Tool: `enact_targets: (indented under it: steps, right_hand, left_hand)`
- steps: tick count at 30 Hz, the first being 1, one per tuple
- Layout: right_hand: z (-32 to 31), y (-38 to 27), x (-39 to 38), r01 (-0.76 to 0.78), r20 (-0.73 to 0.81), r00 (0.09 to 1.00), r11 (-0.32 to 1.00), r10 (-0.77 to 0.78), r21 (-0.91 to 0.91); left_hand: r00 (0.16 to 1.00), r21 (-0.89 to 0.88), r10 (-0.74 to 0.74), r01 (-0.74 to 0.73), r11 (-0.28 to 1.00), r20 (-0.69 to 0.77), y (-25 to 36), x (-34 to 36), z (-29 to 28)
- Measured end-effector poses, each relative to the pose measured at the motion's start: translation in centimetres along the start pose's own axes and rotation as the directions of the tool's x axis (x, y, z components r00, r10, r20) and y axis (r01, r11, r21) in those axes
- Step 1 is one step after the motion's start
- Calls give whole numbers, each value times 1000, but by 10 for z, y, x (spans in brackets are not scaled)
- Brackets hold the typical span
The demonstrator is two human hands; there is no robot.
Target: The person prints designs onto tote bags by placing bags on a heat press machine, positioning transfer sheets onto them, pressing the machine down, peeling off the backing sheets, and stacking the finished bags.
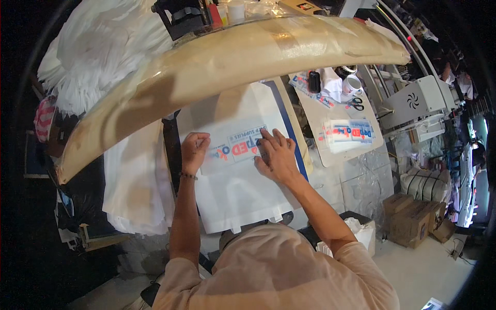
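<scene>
A white bag-shaped sheet (243, 199), with small tabs at its near edge, lies flat on a dark blue-edged board (285, 114). Across its middle rests a clear film with mirrored blue and red lettering (238, 149). My left hand (194, 153) is by the film's left end, its thumb and fingers drawn together in a pinch. Whether a film edge is between them cannot be seen. Palm down, my right hand (278, 158) lies over the film's right end with fingers spread, covering part of the print.
A long padded tan beam (227, 72) arches over the far side. To the left are stacked white sheets (135, 181) and a white fabric heap (103, 46). The right-hand board (316, 135) carries printed films (347, 135), scissors (356, 103) and a mug (352, 87). Cardboard boxes (413, 222) stand right.
</scene>
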State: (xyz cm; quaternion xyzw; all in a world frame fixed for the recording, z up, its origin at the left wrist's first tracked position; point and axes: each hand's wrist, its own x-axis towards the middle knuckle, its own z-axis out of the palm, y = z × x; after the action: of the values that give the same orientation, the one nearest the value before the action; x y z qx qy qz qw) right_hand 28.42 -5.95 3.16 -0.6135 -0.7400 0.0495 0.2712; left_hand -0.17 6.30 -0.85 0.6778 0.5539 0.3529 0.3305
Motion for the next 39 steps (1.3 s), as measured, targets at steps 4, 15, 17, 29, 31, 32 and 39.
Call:
enact_targets:
  steps: [4, 15, 17, 29, 31, 32, 39]
  right_hand:
    - [0, -4, 10, -93, 119, 988, 995, 97, -44]
    - [2, 2, 0, -50, 19, 999, 999, 50, 12]
    - [1, 6, -1, -62, 37, 997, 998, 61, 30]
    - [3, 8, -5, -102, 48, 994, 991, 98, 84]
    - [6, 9, -8, -90, 41, 995, 991, 87, 94]
    - [6, 9, -8, -93, 41, 995, 991, 90, 95]
    - [6, 9, -5, -115, 42, 993, 991, 112, 71]
  left_hand:
    - [885, 551, 466, -389, 738, 2, 34, -1, -1]
    - [907, 221, 345, -397, 891, 242, 109, 14, 110]
    - [878, 227, 390, -455, 861, 279, 111, 19, 110]
    - [767, 309, 547, -638, 705, 336, 113, 12, 107]
    - [745, 307, 572, -664, 681, 343, 111, 14, 109]
    - [769, 332, 554, -638, 695, 318, 111, 22, 108]
    - [793, 380, 539, -609, 696, 283, 115, 30, 106]
